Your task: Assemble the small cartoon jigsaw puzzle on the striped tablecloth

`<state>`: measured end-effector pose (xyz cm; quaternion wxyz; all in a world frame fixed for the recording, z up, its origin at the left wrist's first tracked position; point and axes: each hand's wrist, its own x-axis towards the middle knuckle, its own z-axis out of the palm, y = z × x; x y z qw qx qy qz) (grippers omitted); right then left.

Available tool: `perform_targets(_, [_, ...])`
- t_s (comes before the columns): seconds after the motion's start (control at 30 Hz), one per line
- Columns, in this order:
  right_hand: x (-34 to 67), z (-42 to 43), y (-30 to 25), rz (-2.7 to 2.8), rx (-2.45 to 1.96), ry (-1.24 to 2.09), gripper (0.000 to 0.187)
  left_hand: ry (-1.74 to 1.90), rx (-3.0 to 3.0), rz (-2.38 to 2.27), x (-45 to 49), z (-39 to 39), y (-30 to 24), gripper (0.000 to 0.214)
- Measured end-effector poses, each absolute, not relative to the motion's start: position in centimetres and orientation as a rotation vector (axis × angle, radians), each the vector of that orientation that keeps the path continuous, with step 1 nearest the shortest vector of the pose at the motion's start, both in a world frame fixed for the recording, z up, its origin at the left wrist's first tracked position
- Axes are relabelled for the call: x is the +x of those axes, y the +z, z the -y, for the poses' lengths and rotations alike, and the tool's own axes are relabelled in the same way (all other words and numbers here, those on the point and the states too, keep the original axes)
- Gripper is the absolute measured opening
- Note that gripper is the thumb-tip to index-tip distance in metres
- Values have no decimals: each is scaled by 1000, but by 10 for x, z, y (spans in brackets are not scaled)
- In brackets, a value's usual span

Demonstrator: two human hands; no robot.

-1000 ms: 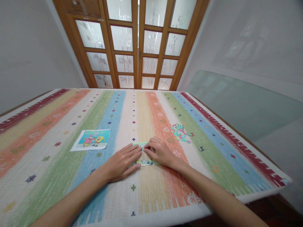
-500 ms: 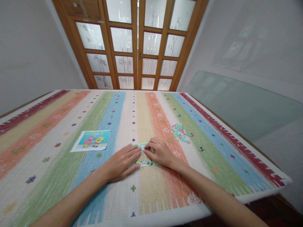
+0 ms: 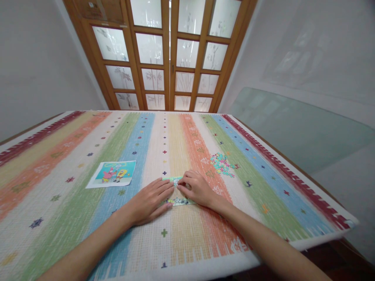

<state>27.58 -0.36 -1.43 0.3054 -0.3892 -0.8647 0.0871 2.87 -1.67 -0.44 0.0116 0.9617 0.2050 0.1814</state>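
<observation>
A small, partly covered jigsaw puzzle (image 3: 179, 201) lies on the patterned cloth between my two hands. My left hand (image 3: 150, 200) rests with fingers stretched out over the puzzle's left side, holding nothing. From the right, my right hand (image 3: 197, 188) reaches over the puzzle with thumb and fingertips pinched together at its upper middle. Whatever is in that pinch is too small and hidden to make out. A loose heap of small, mostly turquoise and pink puzzle pieces (image 3: 222, 164) lies beyond my right hand.
A printed picture (image 3: 115, 174) of two cartoon figures lies flat to the left, beyond my left hand. The striped cloth (image 3: 73, 218) covers the table. Wooden glazed doors (image 3: 170, 70) stand behind it, and a greenish glass panel (image 3: 293, 125) leans at the right wall.
Both hands keep nearly the same place on the puzzle. The whole view has shifted very slightly; the picture and the heap of pieces lie as before.
</observation>
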Motion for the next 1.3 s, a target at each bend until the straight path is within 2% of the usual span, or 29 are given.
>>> perform_targets(1.3, [275,6,-11,2350,-1074,184,9,363,2983,-757,27,17,-6,54])
